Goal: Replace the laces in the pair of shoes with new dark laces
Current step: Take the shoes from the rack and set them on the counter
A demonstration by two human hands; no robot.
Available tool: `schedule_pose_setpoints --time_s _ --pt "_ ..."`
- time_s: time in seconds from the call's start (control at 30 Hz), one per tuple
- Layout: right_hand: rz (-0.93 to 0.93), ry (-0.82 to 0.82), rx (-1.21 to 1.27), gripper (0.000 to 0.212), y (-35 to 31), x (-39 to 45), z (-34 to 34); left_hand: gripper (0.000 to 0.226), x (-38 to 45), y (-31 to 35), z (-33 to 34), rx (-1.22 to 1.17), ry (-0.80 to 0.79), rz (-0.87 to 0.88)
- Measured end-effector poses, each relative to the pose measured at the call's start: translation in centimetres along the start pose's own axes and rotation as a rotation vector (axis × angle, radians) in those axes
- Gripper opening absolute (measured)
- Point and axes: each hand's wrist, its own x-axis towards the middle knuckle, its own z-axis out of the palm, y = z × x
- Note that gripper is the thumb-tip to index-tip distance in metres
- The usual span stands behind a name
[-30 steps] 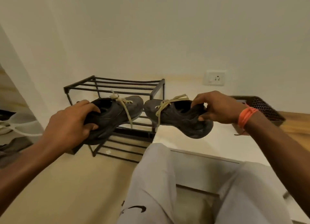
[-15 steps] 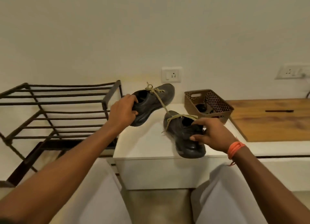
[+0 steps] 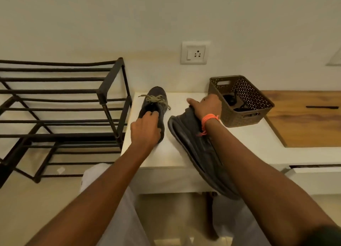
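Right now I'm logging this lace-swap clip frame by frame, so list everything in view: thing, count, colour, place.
Shoes: 2, dark grey; left shoe upright on the white platform, right shoe tilted, sole showing, over its front edge.
Old lace: 1 visible, beige, tied on the left shoe.
Basket: 1, brown, perforated, on the platform by the wall; dark contents, unclear.
Shoe rack: 1, black metal, on the floor at left.
Wall socket: 1, white, above the platform.
Wooden surface: 1, brown, at right, thin dark item on it.
Wristband: 1, orange, right wrist.
Left hand: grips the left shoe.
Right hand: grips the right shoe.
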Motion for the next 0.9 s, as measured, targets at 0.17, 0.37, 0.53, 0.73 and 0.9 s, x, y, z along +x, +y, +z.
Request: schedule_pose_setpoints --time_s 0.17,0.37,0.53,0.73,0.9 --pt "0.078 -0.049 0.146 0.033 1.7 2.2 1.2 0.050 -3.3 -1.1 1.4 -0.277 0.151 0.130" --pt "0.038 -0.184 0.254 0.045 1.4 1.7 2.3 0.085 -6.0 5.9 3.3 -1.184 -0.335 -0.091" --pt "0.079 -0.373 0.575 0.028 -0.3 4.1 1.4 0.088 -2.0 6.3 5.5 -1.406 -0.388 -0.287" --pt "-0.446 -0.275 0.264 0.017 2.9 6.1 1.4 0.054 1.3 4.0 8.4 -1.039 -0.231 -0.154" --pt "-0.556 -0.278 0.136 0.033 7.2 5.8 1.3 0.055 1.6 3.9 9.7 -0.995 -0.220 -0.064"
